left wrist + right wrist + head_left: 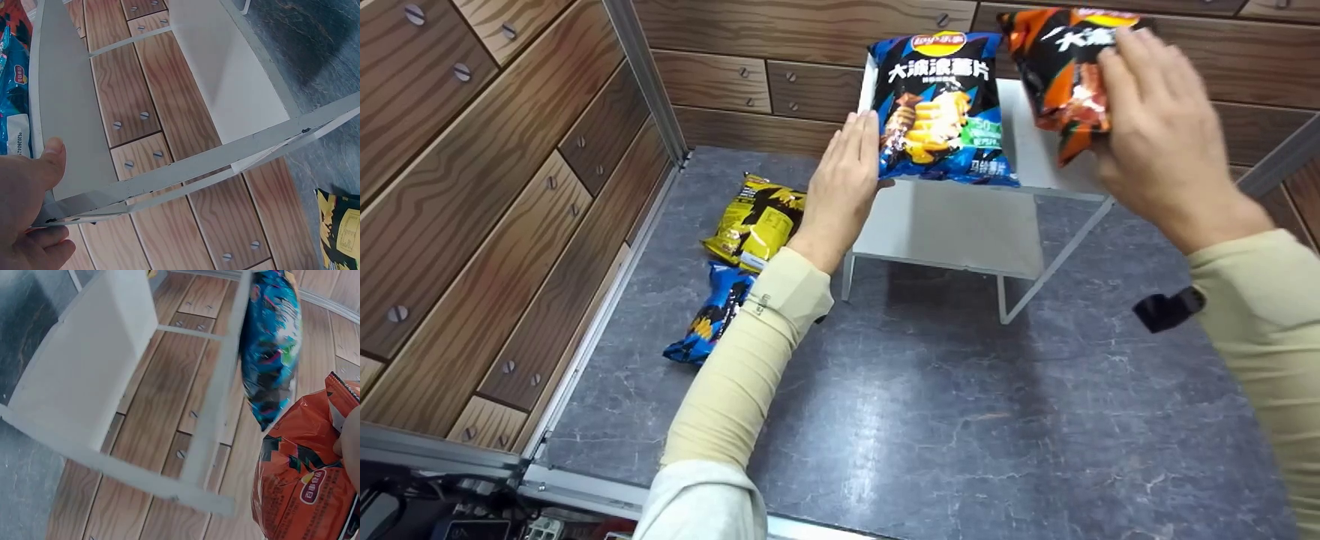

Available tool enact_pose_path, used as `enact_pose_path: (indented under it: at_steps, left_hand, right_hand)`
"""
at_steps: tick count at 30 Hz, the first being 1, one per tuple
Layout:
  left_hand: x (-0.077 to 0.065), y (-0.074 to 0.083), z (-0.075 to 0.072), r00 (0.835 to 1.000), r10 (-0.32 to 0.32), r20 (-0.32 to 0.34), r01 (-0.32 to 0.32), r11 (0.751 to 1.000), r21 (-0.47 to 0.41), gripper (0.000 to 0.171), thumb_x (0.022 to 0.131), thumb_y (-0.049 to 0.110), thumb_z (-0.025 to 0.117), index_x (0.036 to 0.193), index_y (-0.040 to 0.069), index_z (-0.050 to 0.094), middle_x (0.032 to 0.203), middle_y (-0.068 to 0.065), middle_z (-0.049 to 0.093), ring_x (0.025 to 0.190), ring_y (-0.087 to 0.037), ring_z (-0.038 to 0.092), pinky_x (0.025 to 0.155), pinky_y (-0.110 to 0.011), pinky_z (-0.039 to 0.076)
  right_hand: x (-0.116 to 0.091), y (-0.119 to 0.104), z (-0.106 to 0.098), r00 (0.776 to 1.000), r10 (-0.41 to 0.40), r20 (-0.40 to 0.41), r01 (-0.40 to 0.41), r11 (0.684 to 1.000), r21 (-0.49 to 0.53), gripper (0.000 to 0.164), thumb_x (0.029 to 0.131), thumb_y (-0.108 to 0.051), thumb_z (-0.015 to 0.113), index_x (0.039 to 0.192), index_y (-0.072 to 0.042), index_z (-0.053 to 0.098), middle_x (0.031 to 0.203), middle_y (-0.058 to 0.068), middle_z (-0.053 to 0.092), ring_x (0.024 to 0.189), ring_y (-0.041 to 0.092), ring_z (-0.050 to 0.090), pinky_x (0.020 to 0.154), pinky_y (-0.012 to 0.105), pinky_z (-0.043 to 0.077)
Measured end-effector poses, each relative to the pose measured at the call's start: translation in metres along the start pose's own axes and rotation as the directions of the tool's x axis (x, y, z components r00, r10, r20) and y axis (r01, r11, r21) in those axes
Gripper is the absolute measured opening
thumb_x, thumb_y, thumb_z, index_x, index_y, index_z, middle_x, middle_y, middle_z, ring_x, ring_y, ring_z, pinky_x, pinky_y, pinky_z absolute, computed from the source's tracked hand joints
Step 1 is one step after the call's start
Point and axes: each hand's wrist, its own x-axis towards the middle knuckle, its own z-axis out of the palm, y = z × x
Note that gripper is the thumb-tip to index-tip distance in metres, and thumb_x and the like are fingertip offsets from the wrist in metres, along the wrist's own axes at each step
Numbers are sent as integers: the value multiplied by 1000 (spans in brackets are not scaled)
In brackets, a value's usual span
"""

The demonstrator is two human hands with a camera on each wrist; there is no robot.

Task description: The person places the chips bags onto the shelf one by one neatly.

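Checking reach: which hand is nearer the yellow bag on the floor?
Left: the left hand holds the white table on the side nearest the yellow bag; the right hand is farther, opposite.

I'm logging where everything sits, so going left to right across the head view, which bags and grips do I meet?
Lower blue bag on the floor, yellow bag, left grip, upper blue bag on the white rack, orange bag, right grip.

Glossy plastic bags, smooth metal table, wood-look panels
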Motion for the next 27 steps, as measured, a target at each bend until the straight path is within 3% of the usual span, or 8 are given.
enact_pose_path:
  at_steps: [8,14,20,27]
  left_hand:
    - [0,0,1,1000,-3,25,3,1000,-8,76,94,31,65,151,-5,31,156,-20,38,148,-29,35,123,-36,28]
    - [1,0,-1,1000,-6,29,7,1000,-10,76,94,31,65,152,-5,30,157,-19,37,148,-28,33,123,-36,27]
    - [1,0,-2,1000,-5,31,6,1000,-9,78,94,32,65,152,-5,29,157,-19,37,149,-28,33,123,-35,27]
    - [-1,-2,-3,997,-29,76,36,995,-94,80,95,32,64,155,-3,24,160,-18,31,151,-27,28,125,-33,22]
  right_hand:
    - [-5,0,23,998,6,55,-11,997,83,68,78,1,58,144,7,41,157,24,35,146,42,31,126,48,16]
    - [-9,3,27,988,0,154,-20,991,131,85,78,-8,67,155,-6,31,160,18,33,149,40,28,126,51,12]
    - [-12,6,28,966,-12,259,-24,991,133,98,78,-25,76,159,-13,22,163,13,27,151,36,23,126,55,9]
    - [-17,4,32,966,-9,260,-29,989,142,107,75,-38,84,159,-17,21,165,9,25,153,32,19,126,53,8]
